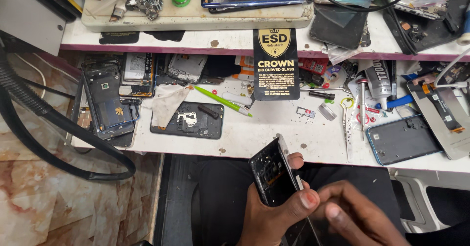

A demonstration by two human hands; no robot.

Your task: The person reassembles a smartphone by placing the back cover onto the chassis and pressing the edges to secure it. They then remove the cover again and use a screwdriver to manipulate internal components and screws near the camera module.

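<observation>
— Now, left hand (274, 211): fingers clamped round an opened black phone frame (273, 173), held upright above the lap, below the tabletop (274, 128) edge.
— And the right hand (357, 214) beside it, fingers loosely curled, holding nothing I can make out

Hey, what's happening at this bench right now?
A person sits at a cluttered white workbench, holding an opened phone body upright in the left hand, thumb pressed on its edge. The right hand is beside it with fingers curled, apparently holding nothing. On the bench lie another dismantled phone, a green pen, tweezers, a glue tube and a blue-rimmed phone back.
</observation>
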